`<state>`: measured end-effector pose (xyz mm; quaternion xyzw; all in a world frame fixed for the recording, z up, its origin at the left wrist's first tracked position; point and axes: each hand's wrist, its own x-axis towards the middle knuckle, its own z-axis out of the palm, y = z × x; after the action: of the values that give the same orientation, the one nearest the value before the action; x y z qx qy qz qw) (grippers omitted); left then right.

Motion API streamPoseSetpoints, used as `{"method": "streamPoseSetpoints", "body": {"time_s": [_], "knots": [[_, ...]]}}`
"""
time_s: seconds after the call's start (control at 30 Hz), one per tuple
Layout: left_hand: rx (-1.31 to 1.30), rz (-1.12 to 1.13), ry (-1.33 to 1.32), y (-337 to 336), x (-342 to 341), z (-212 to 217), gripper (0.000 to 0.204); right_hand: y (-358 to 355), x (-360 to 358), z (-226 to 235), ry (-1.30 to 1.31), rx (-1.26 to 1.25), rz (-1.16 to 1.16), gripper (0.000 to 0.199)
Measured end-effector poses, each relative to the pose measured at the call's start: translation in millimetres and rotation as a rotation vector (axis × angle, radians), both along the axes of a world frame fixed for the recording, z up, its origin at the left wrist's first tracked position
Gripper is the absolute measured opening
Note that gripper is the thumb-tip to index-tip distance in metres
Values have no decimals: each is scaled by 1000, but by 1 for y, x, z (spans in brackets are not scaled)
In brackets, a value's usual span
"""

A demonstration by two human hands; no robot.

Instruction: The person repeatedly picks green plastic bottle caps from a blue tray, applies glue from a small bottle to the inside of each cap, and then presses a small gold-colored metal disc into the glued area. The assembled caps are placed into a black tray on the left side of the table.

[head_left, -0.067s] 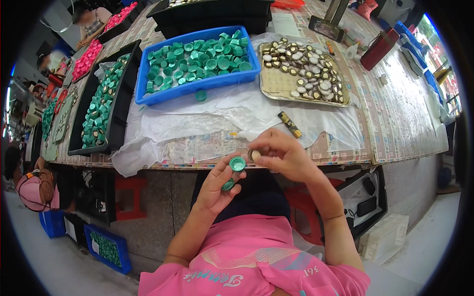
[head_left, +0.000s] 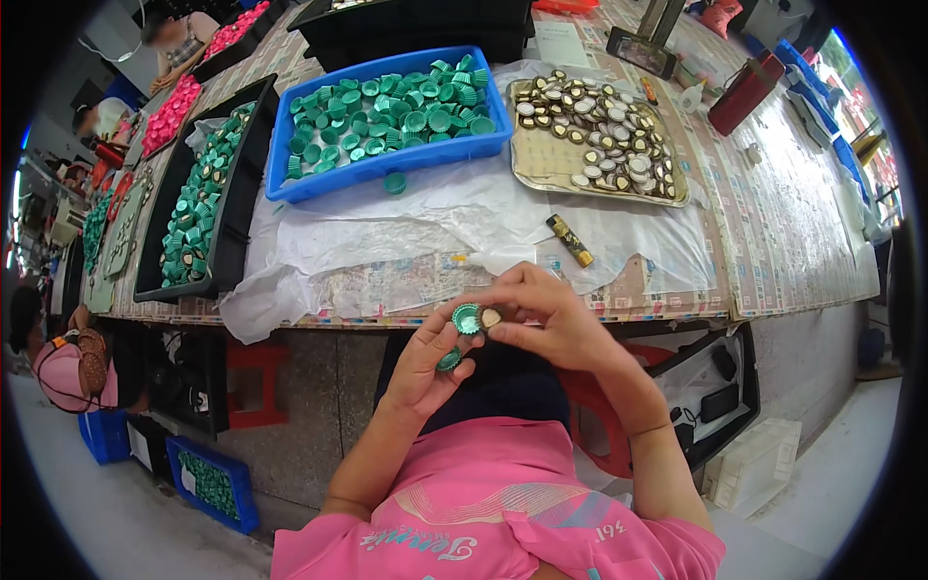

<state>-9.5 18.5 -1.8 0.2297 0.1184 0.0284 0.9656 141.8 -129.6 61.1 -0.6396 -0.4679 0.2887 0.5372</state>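
- The left hand [head_left: 414, 375] is half curled and holds two things: an upper green cup [head_left: 467, 318] at the thumb and forefinger, its open mouth turned up, and a lower green cup [head_left: 449, 360] among the other fingers.
- The right hand [head_left: 546, 314] makes a narrow pinch and holds a round piece [head_left: 491, 317], brown at the edge and cream on the face.
- This round piece is just to the right of the upper green cup; whether they touch, I cannot tell.
- The step in hand, I judge, is the bringing of this piece to the cup, which looks empty; it is not yet inside.
- The next move calls, in my opinion, for a steady left hand, the thin cup not squeezed, and a small shift of the right fingers to the left, with the piece in line with the mouth.
- Farther away on the table, a blue tray [head_left: 425, 160] of loose green cups stands to the left, and a metal tray [head_left: 551, 159] of similar round pieces to the right.
- Far left of the hands is a black tray [head_left: 247, 198], where some green cups show brown and cream pieces inside.
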Motion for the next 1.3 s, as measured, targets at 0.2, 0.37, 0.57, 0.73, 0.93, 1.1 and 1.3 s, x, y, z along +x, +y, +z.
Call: {"method": "streamPoseSetpoints", "body": {"time_s": [0.2,0.37,0.57,0.73,0.93,1.1,1.3], "knots": [[61,25,29,-4,-4,-3,47,2,-16,-11,-231,-32,-60,39],[20,20,20,-5,-3,-4,40,0,-21,-6,-319,6,-59,39],[-40,-30,-32,-5,-1,-3,42,-6,-23,-11,-390,98,-101,36],[4,-35,-7,-6,-1,-5,43,-6,-25,-16,-479,167,-135,28],[54,-39,11,-8,-1,-3,44,-6,-27,-18,-473,170,-154,22],[117,-44,25,-9,0,-1,44,-8,-28,-21,-492,200,-169,22],[255,-34,51,-8,-1,-2,47,-8,-28,-23,-603,231,-167,21]]}}
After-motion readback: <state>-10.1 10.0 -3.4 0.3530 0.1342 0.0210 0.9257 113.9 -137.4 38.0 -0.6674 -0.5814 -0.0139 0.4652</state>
